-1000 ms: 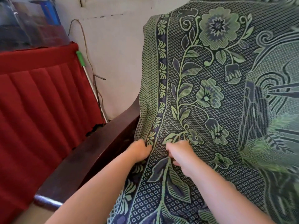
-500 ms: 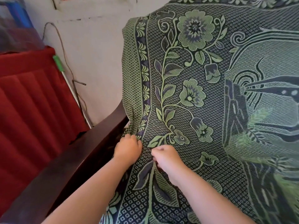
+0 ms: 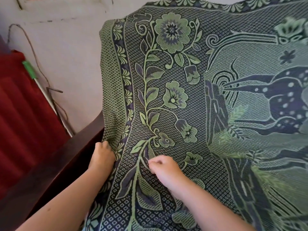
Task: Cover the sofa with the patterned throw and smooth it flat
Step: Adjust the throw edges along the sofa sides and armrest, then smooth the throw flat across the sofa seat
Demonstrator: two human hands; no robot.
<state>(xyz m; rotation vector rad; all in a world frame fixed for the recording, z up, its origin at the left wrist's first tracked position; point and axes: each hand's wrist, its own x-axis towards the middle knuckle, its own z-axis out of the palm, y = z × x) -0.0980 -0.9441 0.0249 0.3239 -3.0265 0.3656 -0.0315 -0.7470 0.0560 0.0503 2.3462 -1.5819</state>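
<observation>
Left hand (image 3: 103, 155) beside armrest (image 3: 55, 165), fingers curled gripping throw (image 3: 175, 97) edge; right hand (image 3: 165, 169) farther from armrest, pinching throw.

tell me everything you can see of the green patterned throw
The throw is a woven-looking cloth in green and navy, with a leafy border strip, a climbing vine of flowers and a spotted deer-like figure toward the right. It is draped over the sofa, down the back onto the seat, mostly flat with ripples near its left edge. That edge hangs beside the dark wooden armrest. The left hand grips the cloth at the border; the right hand pinches it beside the vine.
</observation>
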